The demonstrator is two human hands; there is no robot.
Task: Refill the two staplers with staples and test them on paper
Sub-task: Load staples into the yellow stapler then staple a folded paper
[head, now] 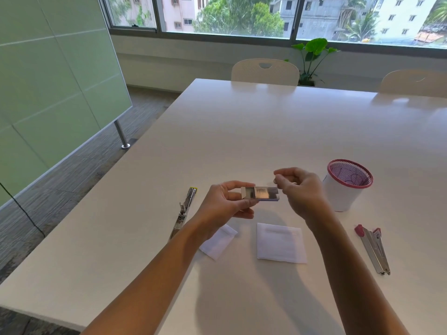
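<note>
Staple box [262, 193]: held up over the bench [242, 131], above the paper squares, its inner tray slid partly out.
Left hand [226, 201]: fingers curled round the box's left end.
Right hand [298, 189]: fingers [278, 176] pinched together just right of the box; whether they hold anything, I cannot tell.
Yellow-tipped stapler [185, 209]: open, left of the box.
Red stapler [372, 247]: open, right of the box, nearer than the mesh cup [346, 184].
Paper [280, 243]: two squares lie flat beneath the box.

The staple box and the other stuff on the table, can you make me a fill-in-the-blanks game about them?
1. The left hand holds the staple box above the ____.
2. The mesh cup has a ____ rim.
3. The stapler with the yellow tip lies on the person's ____ side; the stapler with the red end lies opposite.
4. ____ pieces of white paper lie on the table.

Missing words: table; red; left; two
</note>
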